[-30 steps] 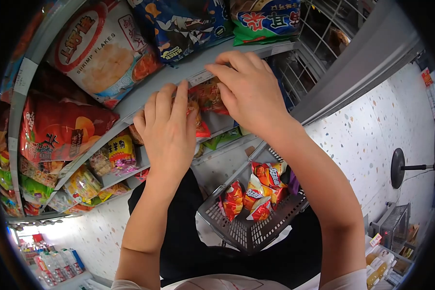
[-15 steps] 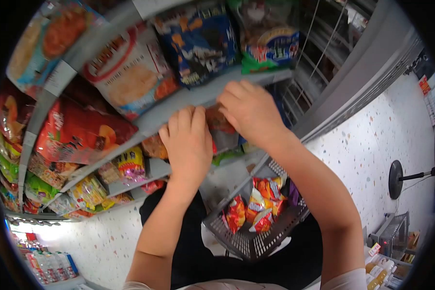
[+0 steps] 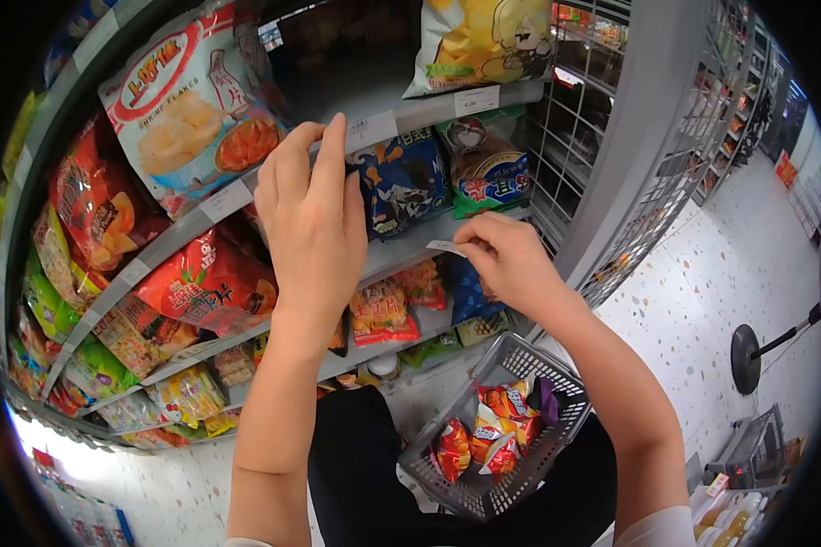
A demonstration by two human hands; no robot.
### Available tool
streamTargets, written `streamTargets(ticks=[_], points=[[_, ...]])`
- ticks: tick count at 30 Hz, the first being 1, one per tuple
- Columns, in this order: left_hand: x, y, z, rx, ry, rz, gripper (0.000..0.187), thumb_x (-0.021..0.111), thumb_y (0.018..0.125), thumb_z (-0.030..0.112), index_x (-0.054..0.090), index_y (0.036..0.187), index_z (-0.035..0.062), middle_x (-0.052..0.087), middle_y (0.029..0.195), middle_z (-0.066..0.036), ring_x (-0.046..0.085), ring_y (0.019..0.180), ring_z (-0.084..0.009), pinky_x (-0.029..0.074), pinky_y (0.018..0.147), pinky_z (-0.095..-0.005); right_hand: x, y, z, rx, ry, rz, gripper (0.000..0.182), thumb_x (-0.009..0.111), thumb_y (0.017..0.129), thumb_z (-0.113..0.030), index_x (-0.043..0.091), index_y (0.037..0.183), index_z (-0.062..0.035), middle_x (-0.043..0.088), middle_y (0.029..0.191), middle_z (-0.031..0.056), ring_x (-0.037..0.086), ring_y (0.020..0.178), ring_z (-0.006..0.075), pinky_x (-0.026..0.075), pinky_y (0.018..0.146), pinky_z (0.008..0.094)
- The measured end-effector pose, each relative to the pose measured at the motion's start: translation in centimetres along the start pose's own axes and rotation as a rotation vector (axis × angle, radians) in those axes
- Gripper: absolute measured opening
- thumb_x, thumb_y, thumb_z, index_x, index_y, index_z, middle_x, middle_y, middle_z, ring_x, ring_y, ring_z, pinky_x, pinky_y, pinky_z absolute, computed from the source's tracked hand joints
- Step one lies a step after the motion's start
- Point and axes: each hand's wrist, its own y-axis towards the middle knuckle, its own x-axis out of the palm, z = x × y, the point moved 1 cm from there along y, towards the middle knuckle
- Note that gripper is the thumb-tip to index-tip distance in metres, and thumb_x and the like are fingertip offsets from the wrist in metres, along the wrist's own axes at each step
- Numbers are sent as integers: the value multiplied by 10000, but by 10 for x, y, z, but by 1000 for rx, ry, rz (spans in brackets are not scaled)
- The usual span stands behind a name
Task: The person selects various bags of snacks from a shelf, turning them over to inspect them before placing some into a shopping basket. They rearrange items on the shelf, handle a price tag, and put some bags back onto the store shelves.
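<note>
My left hand (image 3: 310,219) is raised to the shelf, its fingers stretched upward over the shelf edge next to a white price label (image 3: 371,129). Pinched between the thumb and fingers of my right hand (image 3: 506,260) is a small white paper label (image 3: 447,247), which sits at the edge of the shelf below. Behind the hands stand a dark blue snack bag (image 3: 400,187) and a green-trimmed snack bag (image 3: 488,169). Just under the right hand, orange-and-red snack packs (image 3: 382,312) lie on a lower shelf.
A grey shopping basket (image 3: 420,456) with several red-and-yellow snack packs (image 3: 502,424) rests between my legs. Large shrimp flake bags (image 3: 187,118) and red bags (image 3: 210,284) fill the left shelves. A wire mesh side panel (image 3: 575,123) stands right, with a black round stand base (image 3: 745,358) on the floor beyond.
The view has tilted up, showing more of the upper shelf. My left hand has gone up to the higher shelf edge. My right hand has dropped lower and now shows a label in its fingers.
</note>
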Motion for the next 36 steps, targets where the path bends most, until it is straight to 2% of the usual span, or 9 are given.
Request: streamTargets(ticks=[6,7,10,15,21,27,30,33,36], points=[[9,1,-3,4,-22,-116,314,616,831,8,626,1145,-6,574,1147,-144,544,1072,-354,422,908,-423,-42,11,-49,-224,-12,221,75,634,849,-15,634,923,-7,631,850,142,623,736,321,501,652,364],[10,-3,-1,-9,-16,-171,352,622,827,8,607,1178,-6,562,1164,-154,548,1067,-354,422,903,-423,-46,15,-52,-304,-48,262,64,629,854,-13,633,915,4,630,838,132,621,698,287,497,632,339],[8,-4,4,-26,-20,-78,401,633,820,9,578,1217,-6,544,1189,-164,547,1061,-350,423,893,-423,-56,21,-66,-275,10,279,63,627,855,-18,638,911,9,633,831,123,619,678,252,492,623,326],[3,0,1,-47,42,-148,473,659,815,34,532,1270,3,535,1200,-160,531,1088,-344,418,891,-423,-58,29,-76,-253,10,312,74,632,854,-42,645,914,1,638,827,108,615,669,235,494,625,325],[-3,11,4,-7,74,-137,425,682,797,38,545,1198,3,547,1170,-140,526,1077,-333,419,875,-426,-55,37,-81,-271,-21,331,77,623,855,-73,649,906,-22,636,818,97,613,676,233,487,633,334],[0,25,0,-32,30,-164,311,667,787,10,549,1074,2,544,1053,-144,530,972,-348,424,821,-433,-54,47,-85,-303,-22,373,74,626,844,-84,649,899,-40,628,829,89,604,670,242,483,637,356],[5,24,0,-36,5,-128,270,648,789,-8,540,1036,3,539,1013,-149,531,943,-357,425,798,-434,-54,57,-87,-306,-45,396,76,611,856,-102,649,895,-50,632,859,91,623,729,265,492,667,375],[9,20,4,-39,31,-91,253,628,797,-16,536,1031,6,535,1004,-154,535,946,-361,423,799,-441,-52,74,-92,-324,-145,383,118,568,886,-148,653,916,-72,643,931,99,634,895,316,505,745,425],[12,16,4,-70,51,-106,255,610,815,-5,529,1056,15,533,1020,-163,537,981,-363,422,818,-462,-44,96,-94,-350,-213,366,126,585,878,-164,660,942,-86,644,951,90,639,898,315,509,764,431]])
